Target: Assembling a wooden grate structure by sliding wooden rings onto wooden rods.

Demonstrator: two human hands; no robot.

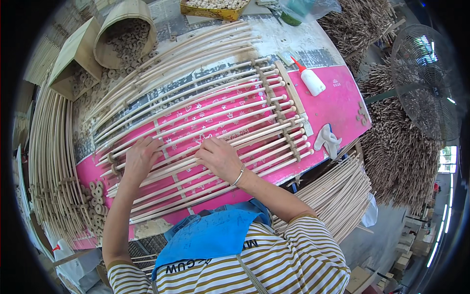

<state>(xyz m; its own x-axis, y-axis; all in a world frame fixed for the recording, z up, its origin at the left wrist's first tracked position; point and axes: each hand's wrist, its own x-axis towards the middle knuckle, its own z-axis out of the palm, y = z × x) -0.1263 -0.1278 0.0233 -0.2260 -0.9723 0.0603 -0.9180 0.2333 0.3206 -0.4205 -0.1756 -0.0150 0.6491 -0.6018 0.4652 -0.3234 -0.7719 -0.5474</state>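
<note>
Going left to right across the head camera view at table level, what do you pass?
Stack of bent rods → left hand → right hand → white cloth → standing fan.

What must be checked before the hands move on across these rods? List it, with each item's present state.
1. Left hand flat on the wooden rods near the left end: ok.
2. Right hand pressing on the rods at mid-span: ok.
3. Rods lying side by side through the slotted cross strips on the right: ok, ends look roughly even.
4. Glue bottle lying on the pink table cover, cap on: ok, apart from the rods.
5. Wooden rings piled at the left edge near the left hand: ok.
6. Whether either hand pinches a ring or small part: cannot tell, the fingertips are hidden.
</note>
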